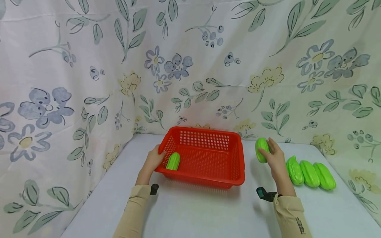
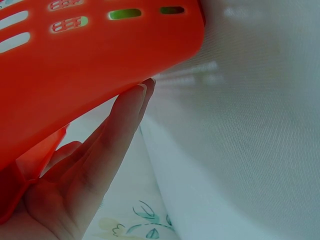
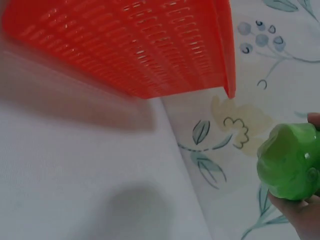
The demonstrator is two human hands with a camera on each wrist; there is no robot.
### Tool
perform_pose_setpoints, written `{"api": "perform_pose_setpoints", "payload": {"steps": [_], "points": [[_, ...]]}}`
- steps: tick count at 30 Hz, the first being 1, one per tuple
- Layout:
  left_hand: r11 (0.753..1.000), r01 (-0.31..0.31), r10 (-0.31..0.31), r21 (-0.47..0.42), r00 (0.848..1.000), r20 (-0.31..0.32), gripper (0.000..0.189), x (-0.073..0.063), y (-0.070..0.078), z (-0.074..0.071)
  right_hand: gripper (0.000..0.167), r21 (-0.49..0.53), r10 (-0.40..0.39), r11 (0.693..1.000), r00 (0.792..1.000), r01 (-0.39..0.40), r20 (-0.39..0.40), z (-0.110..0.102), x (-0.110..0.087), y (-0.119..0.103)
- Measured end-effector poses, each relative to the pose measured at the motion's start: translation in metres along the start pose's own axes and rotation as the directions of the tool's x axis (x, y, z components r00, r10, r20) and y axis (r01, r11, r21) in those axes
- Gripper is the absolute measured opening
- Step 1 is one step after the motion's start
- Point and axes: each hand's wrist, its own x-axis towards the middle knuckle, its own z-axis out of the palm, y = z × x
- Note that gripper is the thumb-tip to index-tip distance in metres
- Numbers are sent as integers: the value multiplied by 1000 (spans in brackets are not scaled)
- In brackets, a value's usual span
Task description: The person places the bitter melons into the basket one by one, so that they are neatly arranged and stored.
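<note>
**Head view: one hand steadies the red basket, the other holds a green gourd**

Head camera shows a person's two hands over a pale grey surface backed by a floral-print cloth. The left hand rests with straight fingers against the left wall of a red perforated plastic basket; the left wrist view confirms it, the flat fingers lying along the basket's outer side, so this grip is relaxed and holds nothing. Inside the basket, against that same left wall, a green ridged plastic gourd lies tilted, its upper end leaning on the wall.

The right hand grips a second green ridged plastic gourd, fingers and thumb curled round it, held upright just right of the basket's right rim and above the surface. From the right wrist view the gourd's lobed end shows beside the basket's far corner, apart from it.

Right of that hand, three more green gourds lie side by side on the surface, touching one another.
</note>
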Motion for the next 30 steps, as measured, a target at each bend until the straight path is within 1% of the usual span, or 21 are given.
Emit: {"api": "perform_pose_setpoints", "payload": {"steps": [12,24,30], "points": [[1000,-4,4,7,1000,-2,52,0,0,0,77,12,-18,1000,1000,18,10,6,-1,-12],[1000,2,-2,-14,1000,9,53,0,1,-2,76,12,-34,999,999,34,-2,13,-2,-22],[1000,-2,2,-11,1000,7,52,0,1,-1,76,33,-63,997,998,63,9,19,-4,-28]]}}
